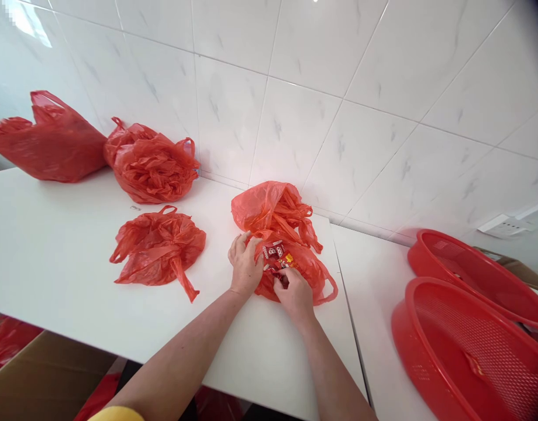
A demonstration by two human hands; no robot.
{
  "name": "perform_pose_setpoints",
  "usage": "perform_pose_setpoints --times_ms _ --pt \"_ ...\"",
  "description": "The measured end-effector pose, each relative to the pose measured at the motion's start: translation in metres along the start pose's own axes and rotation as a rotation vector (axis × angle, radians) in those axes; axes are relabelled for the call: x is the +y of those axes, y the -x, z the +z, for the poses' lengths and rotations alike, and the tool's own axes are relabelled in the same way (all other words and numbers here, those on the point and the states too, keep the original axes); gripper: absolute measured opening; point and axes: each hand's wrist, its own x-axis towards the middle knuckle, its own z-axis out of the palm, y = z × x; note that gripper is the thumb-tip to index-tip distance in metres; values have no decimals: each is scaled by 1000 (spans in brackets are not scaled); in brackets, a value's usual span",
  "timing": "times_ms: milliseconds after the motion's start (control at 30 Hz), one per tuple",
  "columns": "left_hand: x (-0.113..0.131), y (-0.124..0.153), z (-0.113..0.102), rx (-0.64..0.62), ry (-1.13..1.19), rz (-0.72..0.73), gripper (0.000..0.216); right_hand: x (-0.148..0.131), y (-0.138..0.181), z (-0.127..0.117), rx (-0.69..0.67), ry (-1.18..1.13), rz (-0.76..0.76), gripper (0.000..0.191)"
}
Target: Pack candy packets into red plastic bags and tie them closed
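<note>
An opened red plastic bag (324, 270) lies on the white table, with small red printed packets (274, 250) and a yellow-marked one (289, 258) showing in its mouth. My left hand (246, 264) is at the bag's left edge, its fingers curled over the thin plastic. At the near side of the mouth is my right hand (296, 294), thumb and fingers pinched on a small red packet that they partly hide. Just behind, touching this bag, sits another crumpled red bag (266, 204).
To the left lies a knotted red bag (159, 248); two fuller red bags (152, 166) (61, 146) stand against the tiled wall (234, 111). Two red plastic baskets (427, 345) (431, 245) are at the right, beyond a table seam. A cardboard box (54, 374) stands below the front edge.
</note>
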Motion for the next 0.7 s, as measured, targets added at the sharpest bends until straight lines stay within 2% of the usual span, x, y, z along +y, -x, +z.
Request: perform_pose_setpoints --times_ms 233,400,567,700 --pt "-6 1 4 -73 -2 -30 53 7 -3 -5 -53 -351 85 18" --pt "-9 1 7 -52 65 10 59 10 -6 -6 -117 -496 168 10" --pt "-9 2 9 -77 114 28 65 9 -8 -5 -59 -506 247 9" --pt "-6 2 6 -65 135 34 65 8 -9 -8 41 -618 342 7"
